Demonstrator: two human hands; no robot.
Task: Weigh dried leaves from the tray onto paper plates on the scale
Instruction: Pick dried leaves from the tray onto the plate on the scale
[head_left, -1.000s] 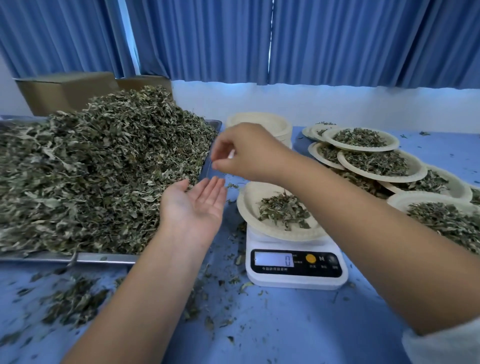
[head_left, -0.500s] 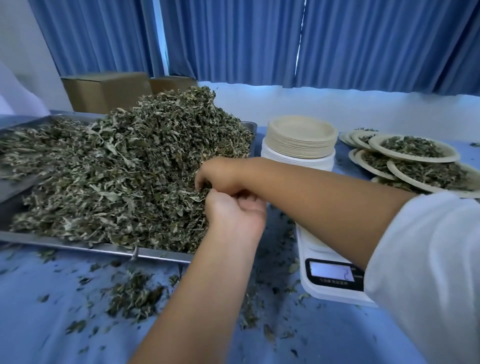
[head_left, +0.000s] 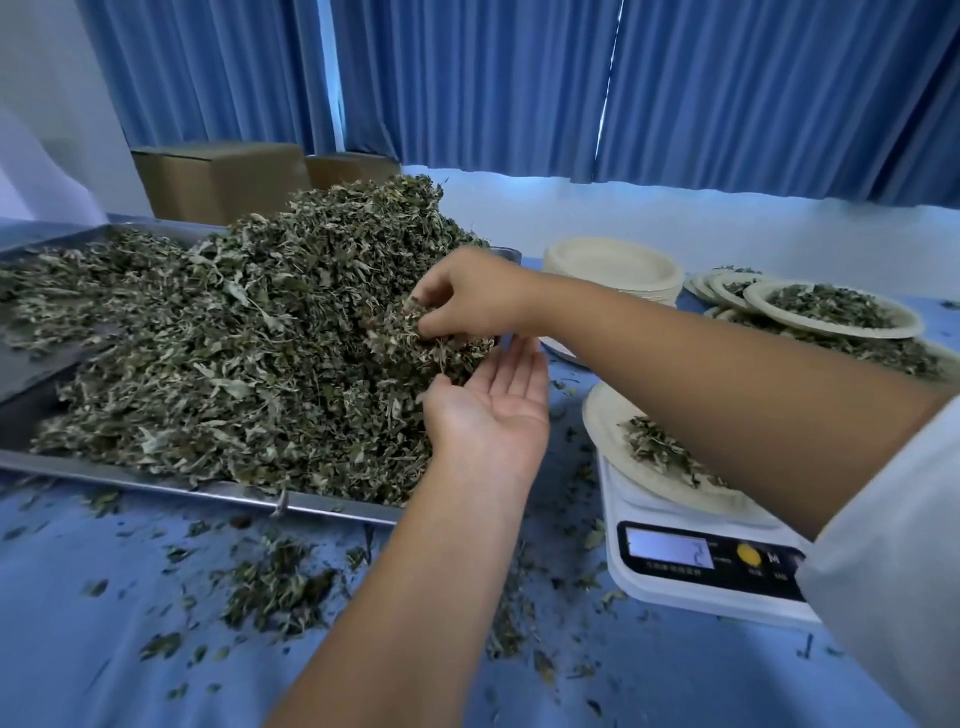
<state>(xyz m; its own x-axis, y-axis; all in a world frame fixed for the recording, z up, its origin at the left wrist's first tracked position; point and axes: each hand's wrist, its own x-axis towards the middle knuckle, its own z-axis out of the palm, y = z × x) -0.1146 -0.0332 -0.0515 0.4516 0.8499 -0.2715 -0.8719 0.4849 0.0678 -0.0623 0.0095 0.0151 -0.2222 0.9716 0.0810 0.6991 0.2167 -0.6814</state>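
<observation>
Right hand (head_left: 470, 293): pinches clump of dried leaves (head_left: 402, 332) above heaped tray (head_left: 130, 480).
Left hand (head_left: 488, 415): flat, palm up, just under clump.
Paper plate (head_left: 605, 421) on scale (head_left: 675, 600): few leaves.

Big heap of dried leaves (head_left: 234, 353), grey-green & crumbly, piled high in a flat metal tray (head_left: 156, 486) at left, some bits spilled in front. White digital scale (head_left: 675, 587) just right of it, w/ a paper plate (head_left: 613, 441) on top holding a small leaf portion. Stack of empty plates (head_left: 613, 265) behind; filled plates (head_left: 831, 312) overlapping at far right
</observation>
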